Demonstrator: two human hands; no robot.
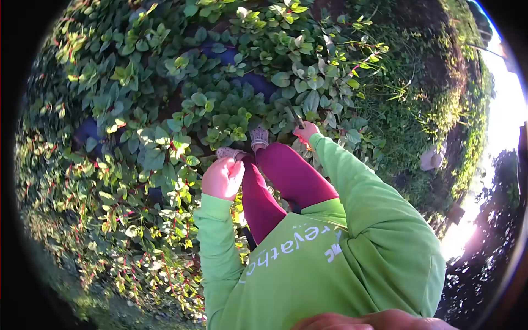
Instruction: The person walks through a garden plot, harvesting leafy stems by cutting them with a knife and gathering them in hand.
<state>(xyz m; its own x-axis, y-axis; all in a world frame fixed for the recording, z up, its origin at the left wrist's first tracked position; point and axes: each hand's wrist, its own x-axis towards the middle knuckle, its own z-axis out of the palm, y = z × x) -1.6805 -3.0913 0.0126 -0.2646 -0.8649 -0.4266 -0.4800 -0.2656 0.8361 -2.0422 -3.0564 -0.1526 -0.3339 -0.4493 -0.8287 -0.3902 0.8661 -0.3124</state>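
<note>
Our right hand closed round handle of dark slim tool, tool pointing into leafy plants ahead of our feet. Our left hand curled loosely beside left leg, over foliage; can't tell whether anything held. Patterned shoes among leaves. Green sleeves cover both arms.

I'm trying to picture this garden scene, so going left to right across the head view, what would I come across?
Left hand, right shoe, right hand, pale rounded object too unclear to name.
</note>
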